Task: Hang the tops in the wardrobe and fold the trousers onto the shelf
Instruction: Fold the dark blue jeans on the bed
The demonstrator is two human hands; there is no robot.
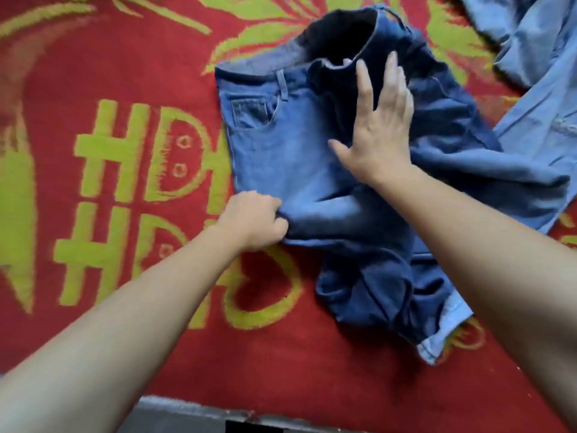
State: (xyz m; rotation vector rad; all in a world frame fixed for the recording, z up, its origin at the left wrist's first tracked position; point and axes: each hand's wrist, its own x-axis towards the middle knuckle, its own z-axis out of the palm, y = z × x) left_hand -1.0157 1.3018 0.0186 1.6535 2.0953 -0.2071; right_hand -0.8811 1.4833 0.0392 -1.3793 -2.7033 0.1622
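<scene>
Blue jeans (281, 157), partly folded, lie under and between my 2 hands on a red cover (125, 73) with yellow-green motifs. The waistband (370, 39) gapes open beyond my right hand (377, 126). 1 front pocket (249, 112) shows beyond my left hand (253, 220). The darker legs bunch nearer to me, beneath my right forearm.

Left hand: fingers curled, pinching the near-left edge of the denim. Right hand: fingers straight and spread, palm pressed flat on the jeans just short of the waistband.

A paler blue garment (537, 57) lies rumpled on the cover, out to the right of my right hand.
</scene>
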